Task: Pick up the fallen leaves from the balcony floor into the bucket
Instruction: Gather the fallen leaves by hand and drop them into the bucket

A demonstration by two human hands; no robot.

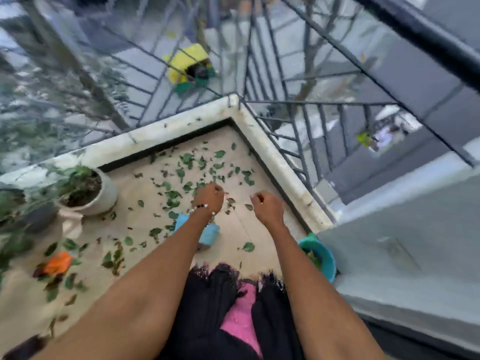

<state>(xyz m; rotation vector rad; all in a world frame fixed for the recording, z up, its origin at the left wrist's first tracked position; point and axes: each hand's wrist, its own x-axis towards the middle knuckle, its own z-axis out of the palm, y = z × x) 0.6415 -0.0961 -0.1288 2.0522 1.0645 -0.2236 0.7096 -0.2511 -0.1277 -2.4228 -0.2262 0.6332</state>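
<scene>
Reaching out over a corner of a balcony floor (pixel 246 229), a person extends two bare arms above dozens of green leaves (pixel 181 172), too many and too blurred to count exactly, scattered thickest toward the corner and thinning toward the near side. The left hand (pixel 209 197), wearing one beaded bracelet (pixel 201 207), has its fingers curled downward; whether it holds a leaf cannot be told. The right hand (pixel 267 206) also shows curled fingers with nothing visible in them, and its grip cannot be told either. One turquoise bucket (pixel 326 258) stands at the right, just beside the grey wall (pixel 389 229), partly hidden behind the right forearm, with some green inside. One white flowerpot (pixel 104 193) with a plant sits at the left, with darker foliage and a dark pot blurred beside it. A light blue object (pixel 209 233) lies under the left forearm, largely covered and hard to identify. One orange object (pixel 57 263) rests among leaves at the lower left. A white marble curb (pixel 280 162) and a dark metal railing (pixel 298 120) border the floor. Black and pink clothing (pixel 233 307) fills the bottom centre. A yellow shape (pixel 185 63) shows far below, beyond the bars, too blurred to identify.
</scene>
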